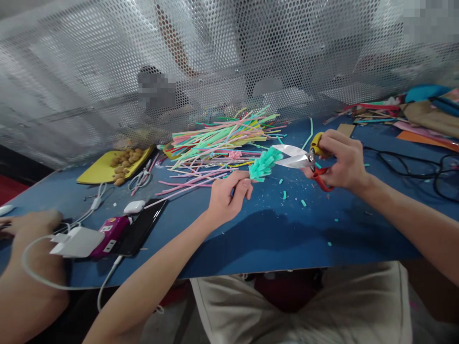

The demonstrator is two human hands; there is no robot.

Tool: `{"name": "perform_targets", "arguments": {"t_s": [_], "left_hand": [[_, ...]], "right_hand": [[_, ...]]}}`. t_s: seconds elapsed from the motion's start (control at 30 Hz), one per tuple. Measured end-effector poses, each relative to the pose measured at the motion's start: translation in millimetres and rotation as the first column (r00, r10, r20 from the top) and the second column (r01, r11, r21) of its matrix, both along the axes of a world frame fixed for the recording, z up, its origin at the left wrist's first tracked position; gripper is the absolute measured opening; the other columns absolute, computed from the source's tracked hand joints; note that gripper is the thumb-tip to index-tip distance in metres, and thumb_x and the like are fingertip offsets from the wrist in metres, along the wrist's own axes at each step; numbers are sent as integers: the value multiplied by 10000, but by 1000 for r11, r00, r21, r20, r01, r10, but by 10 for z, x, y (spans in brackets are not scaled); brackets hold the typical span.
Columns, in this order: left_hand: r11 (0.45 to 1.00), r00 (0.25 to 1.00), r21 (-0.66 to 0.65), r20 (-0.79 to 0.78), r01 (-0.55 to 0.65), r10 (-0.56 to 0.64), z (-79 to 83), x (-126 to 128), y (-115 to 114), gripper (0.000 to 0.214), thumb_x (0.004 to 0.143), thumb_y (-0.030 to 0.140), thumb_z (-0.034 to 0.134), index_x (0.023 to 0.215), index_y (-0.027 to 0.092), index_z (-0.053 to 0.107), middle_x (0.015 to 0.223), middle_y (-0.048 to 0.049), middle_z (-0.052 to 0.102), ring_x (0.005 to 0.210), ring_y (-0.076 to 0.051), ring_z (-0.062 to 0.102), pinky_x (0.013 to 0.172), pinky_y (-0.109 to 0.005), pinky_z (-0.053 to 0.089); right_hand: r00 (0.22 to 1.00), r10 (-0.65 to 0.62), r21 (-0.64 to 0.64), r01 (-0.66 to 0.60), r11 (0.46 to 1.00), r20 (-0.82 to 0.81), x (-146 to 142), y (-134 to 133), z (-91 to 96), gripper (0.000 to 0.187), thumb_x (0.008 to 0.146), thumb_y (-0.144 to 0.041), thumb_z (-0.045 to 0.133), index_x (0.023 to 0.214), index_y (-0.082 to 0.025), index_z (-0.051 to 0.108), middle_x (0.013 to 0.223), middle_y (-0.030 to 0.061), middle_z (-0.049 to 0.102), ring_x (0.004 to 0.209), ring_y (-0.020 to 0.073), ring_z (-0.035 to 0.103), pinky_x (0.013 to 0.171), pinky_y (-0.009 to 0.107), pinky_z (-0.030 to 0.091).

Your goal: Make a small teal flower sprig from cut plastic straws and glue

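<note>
My left hand [229,193] is closed around the base of a small teal bundle of cut straw pieces [264,164], held just above the blue table [272,229]. My right hand [339,160] grips scissors [303,157] with one yellow and one red handle. The blades are parted and point left, with their tips at the teal bundle. Small teal offcuts [285,194] lie scattered on the table below the blades.
A heap of coloured straws [222,141] lies behind the hands. At the left are a yellow tray with nuts [114,165], small scissors [141,177], a phone [141,228], chargers and white cables [77,241], and another person's arm [25,267]. Black cables [412,167] and paper scraps [412,117] lie right.
</note>
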State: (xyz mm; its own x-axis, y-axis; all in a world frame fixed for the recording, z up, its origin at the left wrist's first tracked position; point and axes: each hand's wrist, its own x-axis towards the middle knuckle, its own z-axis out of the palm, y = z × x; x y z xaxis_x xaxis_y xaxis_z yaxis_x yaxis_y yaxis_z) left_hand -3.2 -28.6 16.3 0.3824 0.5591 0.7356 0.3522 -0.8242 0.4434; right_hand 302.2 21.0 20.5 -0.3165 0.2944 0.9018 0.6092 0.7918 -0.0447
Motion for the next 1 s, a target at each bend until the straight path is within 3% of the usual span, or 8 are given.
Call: {"name": "perform_targets", "arguments": {"t_s": [0.2, 0.4, 0.67, 1.0], "left_hand": [[1000, 1000, -13, -2, -22, 22, -13, -8, -10, 218, 1064, 287, 449, 989, 185, 627, 571, 30, 601, 541, -107, 603, 643, -222, 491], [999, 999, 45, -25, -24, 25, -14, -10, -8, 238, 1070, 285, 433, 997, 184, 637, 580, 35, 612, 491, -82, 540, 569, -203, 444], [979, 998, 194, 10, -60, 59, -10, 7, -11, 182, 1071, 231, 429, 1007, 180, 592, 597, 42, 652, 473, -61, 519, 558, -187, 424], [978, 998, 203, -21, -55, 61, -6, 3, -24, 194, 1059, 232, 430, 1006, 188, 612, 606, 36, 662, 468, -66, 500, 575, -186, 423]], "right_hand": [[998, -43, 31, 42, 999, 46, 41, -33, 55, 383, 676, -299, 742, 771, -238, 376, 753, 0, 486, 645, 132, 419, 547, 277, 332], [994, -95, 100, 88, 991, 62, 106, -22, 87, 396, 679, -355, 765, 782, -237, 400, 747, 17, 521, 667, 155, 464, 579, 295, 349], [997, -47, 74, 43, 996, 63, 105, -10, 25, 369, 712, -370, 739, 787, -233, 405, 749, 11, 504, 648, 137, 420, 560, 286, 336], [997, -41, 34, 39, 999, 61, 54, -32, 15, 413, 701, -388, 766, 761, -244, 384, 723, -1, 491, 620, 135, 423, 528, 293, 333]]}}
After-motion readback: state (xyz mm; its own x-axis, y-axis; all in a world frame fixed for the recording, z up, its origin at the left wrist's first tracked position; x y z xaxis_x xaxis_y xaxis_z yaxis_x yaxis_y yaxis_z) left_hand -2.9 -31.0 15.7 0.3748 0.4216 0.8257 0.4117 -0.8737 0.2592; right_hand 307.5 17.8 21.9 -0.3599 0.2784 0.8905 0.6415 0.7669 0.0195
